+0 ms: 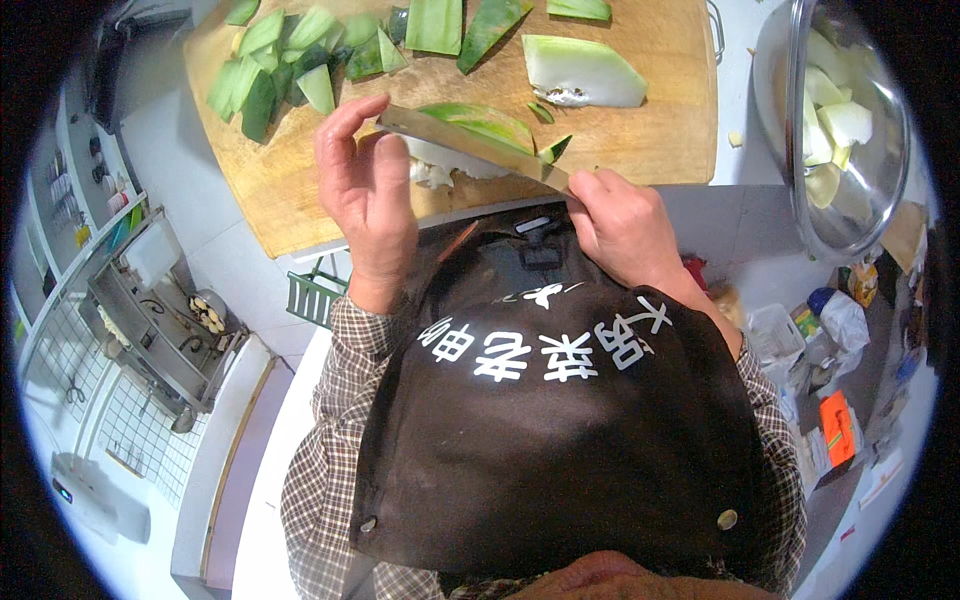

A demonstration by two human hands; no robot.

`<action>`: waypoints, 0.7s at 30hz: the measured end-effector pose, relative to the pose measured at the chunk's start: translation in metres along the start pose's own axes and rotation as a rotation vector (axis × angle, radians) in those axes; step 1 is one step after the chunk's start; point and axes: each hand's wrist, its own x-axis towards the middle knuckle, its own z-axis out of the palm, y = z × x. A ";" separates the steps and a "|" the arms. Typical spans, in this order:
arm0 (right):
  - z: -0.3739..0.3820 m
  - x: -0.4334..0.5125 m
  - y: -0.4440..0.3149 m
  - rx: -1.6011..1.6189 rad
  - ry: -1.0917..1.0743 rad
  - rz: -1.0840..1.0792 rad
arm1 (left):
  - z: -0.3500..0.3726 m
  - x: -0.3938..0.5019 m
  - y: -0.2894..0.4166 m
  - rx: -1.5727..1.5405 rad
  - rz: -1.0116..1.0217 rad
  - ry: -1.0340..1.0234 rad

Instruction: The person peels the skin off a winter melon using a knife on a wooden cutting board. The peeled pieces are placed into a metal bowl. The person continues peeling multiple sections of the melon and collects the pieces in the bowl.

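Note:
My right hand grips the handle of a wide-bladed kitchen knife. The blade slants up to the left, over a piece of pale-fleshed winter melon on the wooden cutting board. At the blade's far end is my left hand, its thumb and fingers apart; whether it touches the blade or the melon is unclear. Just beyond the blade lies a green strip of rind, with small rind scraps beside it. A thick melon wedge rests further back on the board.
Green rind pieces are heaped at the board's back left. A clear bowl with pale melon chunks stands to the right. Below the board's left edge is a green slatted stool. Bags and boxes lie at the lower right.

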 end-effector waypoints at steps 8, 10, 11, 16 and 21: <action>0.004 -0.001 0.001 0.024 -0.003 -0.005 | 0.016 0.006 0.005 0.028 0.019 -0.062; 0.004 -0.001 0.002 0.015 -0.005 0.006 | 0.019 0.006 0.005 -0.026 -0.005 -0.052; 0.004 -0.001 0.002 0.018 -0.004 0.009 | 0.020 0.005 0.006 -0.048 -0.021 -0.044; 0.005 -0.001 0.003 0.017 -0.007 0.010 | 0.023 0.006 0.007 -0.084 -0.015 -0.044; 0.005 -0.002 0.004 0.014 0.003 0.007 | 0.024 0.006 0.006 -0.086 -0.019 -0.043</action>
